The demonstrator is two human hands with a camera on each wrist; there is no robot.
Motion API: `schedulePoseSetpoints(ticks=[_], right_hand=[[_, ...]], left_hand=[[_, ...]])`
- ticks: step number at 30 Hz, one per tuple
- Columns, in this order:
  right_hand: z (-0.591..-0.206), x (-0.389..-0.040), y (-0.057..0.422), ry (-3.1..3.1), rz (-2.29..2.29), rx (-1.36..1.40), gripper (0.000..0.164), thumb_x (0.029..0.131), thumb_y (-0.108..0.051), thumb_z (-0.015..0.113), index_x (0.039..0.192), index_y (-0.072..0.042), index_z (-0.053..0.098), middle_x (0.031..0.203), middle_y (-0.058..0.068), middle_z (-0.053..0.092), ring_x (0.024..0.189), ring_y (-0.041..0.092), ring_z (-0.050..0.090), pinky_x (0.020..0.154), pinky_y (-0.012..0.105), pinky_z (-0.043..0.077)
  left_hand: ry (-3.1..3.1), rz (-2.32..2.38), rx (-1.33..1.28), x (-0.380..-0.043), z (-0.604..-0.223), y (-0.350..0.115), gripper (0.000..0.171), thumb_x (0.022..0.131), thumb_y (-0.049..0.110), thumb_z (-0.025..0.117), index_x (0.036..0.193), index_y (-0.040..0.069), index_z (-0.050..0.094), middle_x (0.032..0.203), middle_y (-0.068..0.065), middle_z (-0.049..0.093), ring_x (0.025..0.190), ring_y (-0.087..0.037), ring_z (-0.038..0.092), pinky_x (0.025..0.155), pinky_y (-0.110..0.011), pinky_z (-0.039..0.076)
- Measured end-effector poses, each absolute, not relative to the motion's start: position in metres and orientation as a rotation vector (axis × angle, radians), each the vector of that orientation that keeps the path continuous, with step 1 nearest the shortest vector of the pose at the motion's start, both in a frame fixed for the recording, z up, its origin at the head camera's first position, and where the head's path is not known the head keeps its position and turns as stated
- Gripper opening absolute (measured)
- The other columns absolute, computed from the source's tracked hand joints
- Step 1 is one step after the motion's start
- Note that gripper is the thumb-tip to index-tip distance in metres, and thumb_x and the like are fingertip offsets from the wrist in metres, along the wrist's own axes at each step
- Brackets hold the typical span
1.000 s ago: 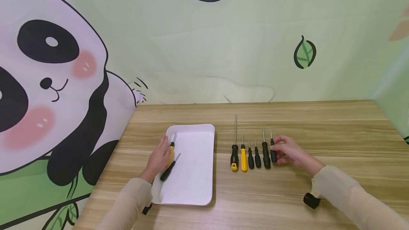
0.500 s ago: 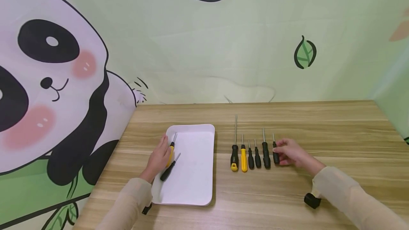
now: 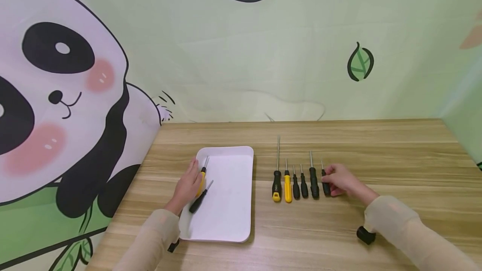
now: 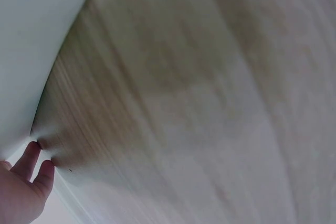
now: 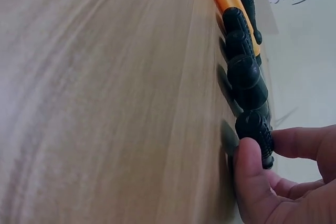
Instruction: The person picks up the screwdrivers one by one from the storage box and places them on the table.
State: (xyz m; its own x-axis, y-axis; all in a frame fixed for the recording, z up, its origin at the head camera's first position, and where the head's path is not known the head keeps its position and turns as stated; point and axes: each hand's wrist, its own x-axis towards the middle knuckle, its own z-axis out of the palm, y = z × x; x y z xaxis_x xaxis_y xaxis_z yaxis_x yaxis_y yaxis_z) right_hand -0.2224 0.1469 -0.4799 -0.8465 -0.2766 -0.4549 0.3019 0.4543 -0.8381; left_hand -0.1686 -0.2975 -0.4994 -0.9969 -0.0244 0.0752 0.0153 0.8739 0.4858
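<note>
My right hand pinches the small black screwdriver at the right end of a row of screwdrivers. In the right wrist view, thumb and forefinger lie on either side of its ribbed handle, close over the table. To its left lies a thicker black screwdriver. My left hand grips the left rim of a white tray; in the left wrist view two fingertips show at the tray's outer wall. Inside the tray are a yellow-handled screwdriver, partly hidden by that hand, and a black screwdriver.
Further left in the row lie two small black screwdrivers, a yellow one and a long black-and-yellow one. Their tips point toward the back wall, where the wooden table ends.
My right hand has shifted the end screwdriver slightly to the right and toward me, widening the gap to its neighbour. The left hand and the tray have stayed put.
</note>
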Motion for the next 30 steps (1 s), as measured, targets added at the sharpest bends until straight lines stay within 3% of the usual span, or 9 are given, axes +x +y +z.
schedulePoseSetpoints(ticks=[14,30], right_hand=[[-0.4766,-0.2211,0.1387,2.293,-1.263,-0.011,0.016,0.081,-0.003,0.054,0.086,-0.001,0.039,0.062,0.0,0.04,0.043,0.008,0.044,0.041,0.021,0.044],[-0.4772,-0.2219,0.1371,2.351,-1.199,-0.014,0.018,0.08,-0.003,0.056,0.084,-0.001,0.039,0.063,0.003,0.041,0.043,0.009,0.044,0.04,0.022,0.045]], left_hand=[[-2.964,-0.766,-0.002,-0.1693,-0.5008,-0.2979,0.053,0.093,0.02,0.038,0.138,-0.003,0.021,0.146,-0.017,0.019,0.131,-0.032,0.025,0.103,-0.047,0.025],[-2.973,-0.771,0.01,-0.1695,-0.5001,-0.2975,0.053,0.093,0.021,0.037,0.139,-0.002,0.02,0.146,-0.016,0.018,0.131,-0.033,0.024,0.104,-0.047,0.025]])
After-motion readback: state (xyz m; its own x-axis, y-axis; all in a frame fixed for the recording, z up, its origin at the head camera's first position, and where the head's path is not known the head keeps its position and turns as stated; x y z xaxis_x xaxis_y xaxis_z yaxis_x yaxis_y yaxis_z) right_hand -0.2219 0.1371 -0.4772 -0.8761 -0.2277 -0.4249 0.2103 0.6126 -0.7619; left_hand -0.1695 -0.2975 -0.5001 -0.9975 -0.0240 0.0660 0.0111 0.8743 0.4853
